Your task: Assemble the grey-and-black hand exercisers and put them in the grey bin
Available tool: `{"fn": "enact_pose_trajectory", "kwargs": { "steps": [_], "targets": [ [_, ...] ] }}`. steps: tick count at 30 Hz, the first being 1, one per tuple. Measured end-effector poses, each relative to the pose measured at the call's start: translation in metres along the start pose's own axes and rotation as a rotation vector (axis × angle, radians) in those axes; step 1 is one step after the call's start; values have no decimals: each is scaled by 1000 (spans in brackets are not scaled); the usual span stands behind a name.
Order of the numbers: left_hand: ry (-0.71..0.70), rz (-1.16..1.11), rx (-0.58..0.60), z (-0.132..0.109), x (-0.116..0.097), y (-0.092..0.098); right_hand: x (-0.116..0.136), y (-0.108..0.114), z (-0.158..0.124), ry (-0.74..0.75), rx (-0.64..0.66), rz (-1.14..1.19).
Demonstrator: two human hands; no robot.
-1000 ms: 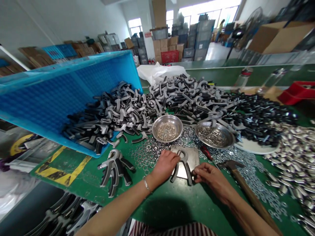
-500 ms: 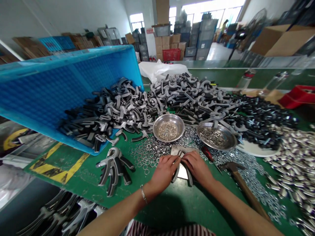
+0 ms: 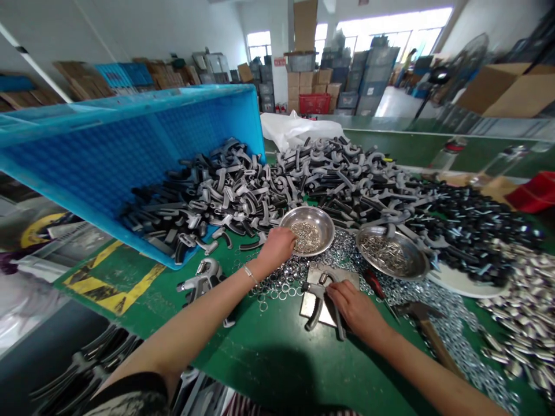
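Observation:
My left hand (image 3: 278, 245) reaches over the near-left rim of a steel bowl (image 3: 326, 238) that holds small brass-coloured pieces (image 3: 307, 236). Its fingers are pinched together at the pieces; what is between them is hidden. My right hand (image 3: 352, 303) has its fingers closed on the right handle of a grey and black hand grip strengthener (image 3: 315, 309). This lies over a flat metal plate (image 3: 309, 305), handles toward me. Several assembled hand grips (image 3: 208, 274) lie together on the left, partly behind my left forearm.
A tipped blue crate (image 3: 208, 115) spills grey-black handles (image 3: 243, 196) across the back. On the right are a second steel bowl (image 3: 418, 254) with small pins, a red screwdriver (image 3: 373, 283), a hammer (image 3: 433, 335), loose nuts and silver sleeves (image 3: 529, 318). Metal rings (image 3: 284, 289) lie scattered near the plate.
My left hand has left the hand grip and moved up and left to the bowl of brass-coloured pieces. My right hand stays on the grip. The view has shifted slightly.

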State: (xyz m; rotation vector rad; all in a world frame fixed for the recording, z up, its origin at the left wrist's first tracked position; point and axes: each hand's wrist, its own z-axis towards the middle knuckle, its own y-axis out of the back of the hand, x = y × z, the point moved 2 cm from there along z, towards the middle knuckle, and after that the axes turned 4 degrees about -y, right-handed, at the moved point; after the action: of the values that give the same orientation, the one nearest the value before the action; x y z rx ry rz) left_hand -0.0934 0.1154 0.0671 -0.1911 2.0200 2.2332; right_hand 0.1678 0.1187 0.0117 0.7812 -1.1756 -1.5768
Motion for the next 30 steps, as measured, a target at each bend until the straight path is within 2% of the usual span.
{"fn": "enact_pose_trajectory", "kwargs": {
  "steps": [4, 8, 17, 22, 25, 27, 30],
  "targets": [
    [14, 62, 71, 28, 13, -10, 5, -1, -15, 25, 59, -126],
    [16, 83, 90, 40, 11, -20, 11, -1, -24, 34, 134, -185],
    [42, 72, 91, 35, 13, -23, 8, 1, -26, -21, 129, -150],
    [64, 2, 58, 33, 15, -14, 12, 2, -25, -32, 139, -164],
    [63, -40, 15, 21, 0, 0, 12, 2, -17, -57, 145, -138],
    [12, -92, -19, 2, -18, 7, 6, 5, -18, -74, 164, -48],
    [-104, -295, -22, -41, -47, 8, -16, 18, -51, -166, 123, 73]
  ]
}}
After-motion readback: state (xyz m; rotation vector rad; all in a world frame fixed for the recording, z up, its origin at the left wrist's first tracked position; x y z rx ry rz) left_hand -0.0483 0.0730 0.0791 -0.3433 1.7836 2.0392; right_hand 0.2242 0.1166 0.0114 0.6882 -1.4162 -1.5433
